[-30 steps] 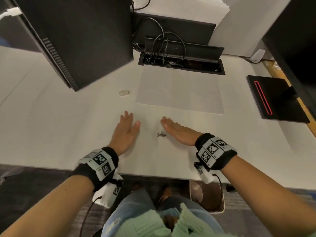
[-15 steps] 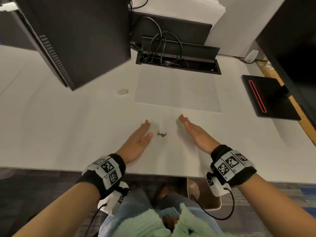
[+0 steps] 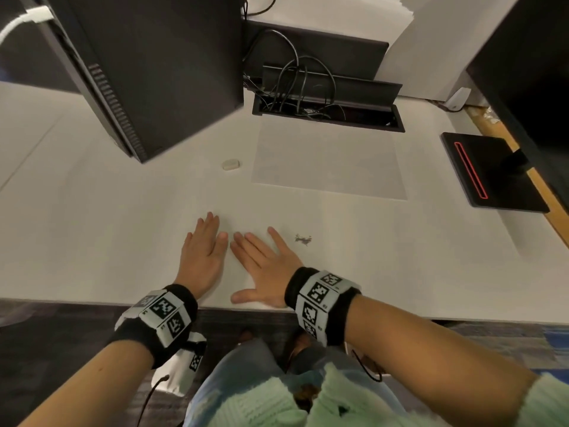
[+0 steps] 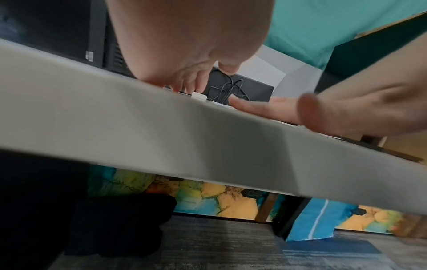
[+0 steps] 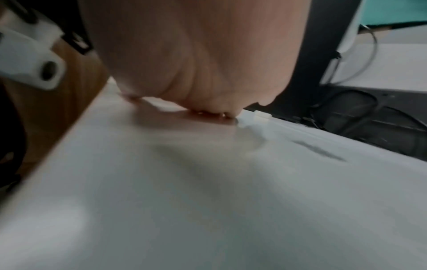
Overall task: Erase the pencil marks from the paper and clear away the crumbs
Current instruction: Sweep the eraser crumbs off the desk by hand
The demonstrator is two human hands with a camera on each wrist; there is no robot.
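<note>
The sheet of paper (image 3: 329,161) lies flat at the middle back of the white table (image 3: 92,235). A small dark clump of eraser crumbs (image 3: 303,239) sits on the table in front of it. A white eraser (image 3: 231,164) lies left of the paper. My left hand (image 3: 206,241) rests flat on the table, fingers straight. Close beside it my right hand (image 3: 258,263) also lies flat, fingers spread, just left of the crumbs and not touching them. The left wrist view shows the eraser (image 4: 198,95) past my fingers (image 4: 189,85). Neither hand holds anything.
A black computer tower (image 3: 160,72) stands at the back left. An open cable tray (image 3: 326,112) with black cords lies behind the paper. A black monitor base (image 3: 489,171) with a red line sits at the right. The table's front edge (image 4: 161,127) runs under my wrists.
Both hands have slid left. The right hand crossed from the right of the crumbs to their left. The crumbs, which lay between the hands, have not moved.
</note>
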